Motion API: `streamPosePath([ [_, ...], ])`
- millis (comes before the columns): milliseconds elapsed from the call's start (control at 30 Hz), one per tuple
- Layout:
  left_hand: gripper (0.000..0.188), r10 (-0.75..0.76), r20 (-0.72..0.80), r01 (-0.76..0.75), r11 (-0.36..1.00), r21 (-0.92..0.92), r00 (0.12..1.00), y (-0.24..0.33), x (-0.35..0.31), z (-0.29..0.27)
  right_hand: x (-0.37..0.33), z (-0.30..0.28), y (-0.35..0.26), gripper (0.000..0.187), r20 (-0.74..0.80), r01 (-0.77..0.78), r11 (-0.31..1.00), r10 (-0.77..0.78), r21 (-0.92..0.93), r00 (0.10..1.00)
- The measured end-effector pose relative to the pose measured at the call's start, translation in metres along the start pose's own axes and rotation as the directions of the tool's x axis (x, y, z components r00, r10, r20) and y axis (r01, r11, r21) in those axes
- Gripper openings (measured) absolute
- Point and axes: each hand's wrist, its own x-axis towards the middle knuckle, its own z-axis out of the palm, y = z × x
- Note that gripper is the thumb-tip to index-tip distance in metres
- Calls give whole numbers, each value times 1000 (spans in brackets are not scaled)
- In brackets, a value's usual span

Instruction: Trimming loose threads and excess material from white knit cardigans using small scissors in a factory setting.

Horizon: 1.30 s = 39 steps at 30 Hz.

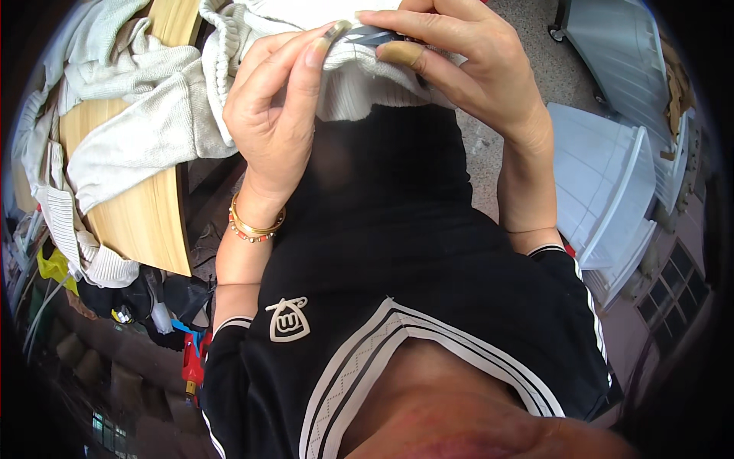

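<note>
By a wood-grain table [149, 222], right hand [397, 32] grips dark metal snips [372, 37] pointing left; left hand [279, 96] pinched, contents unclear, over ribbed cream knitwear [355, 93].

Left hand [279, 118] and right hand [482, 69] meet over white knitwear [355, 96].
Right grips small dark tool [372, 36]; left fingertips near its tip, hold unclear. Wooden table [141, 218] at left, more pale knits [145, 141] on it.

Black short-sleeved top [367, 229] filling the middle, pale V-neck trim [392, 316] with black stripes around 6 o'clock, pale shield-shaped badge [289, 321] near 7. Gold bangle [260, 232] plus red-beaded bracelet [248, 237] at 9, pretty snazzy tbh.
</note>
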Motion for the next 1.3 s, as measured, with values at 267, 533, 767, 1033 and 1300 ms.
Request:
streamPosePath([
  [267, 17, -214, 18, 212, 950, -231, 977, 0, -1, -1, 7, 2, -2, 26, -37, 15, 998, -17, -61, 999],
  [533, 17, -306, 19, 295, 896, -330, 952, -4, -4, 0, -1, 1, -5, 26, -64, -54, 998, 52, -28, 997],
  [767, 17, -285, -1, 270, 909, -316, 958, -7, -5, 0, 1, 0, -7, 26, -28, -123, 992, 123, 18, 992],
  [1033, 17, -174, -3, 170, 969, -181, 985, -5, 0, -1, 22, -14, -28, 26, 135, -281, 958, 285, -49, 949],
  [1300, 18, -163, 24, 165, 967, -192, 986, -7, 0, -1, 25, -18, -35, 26, 249, -422, 892, 451, -164, 857],
])
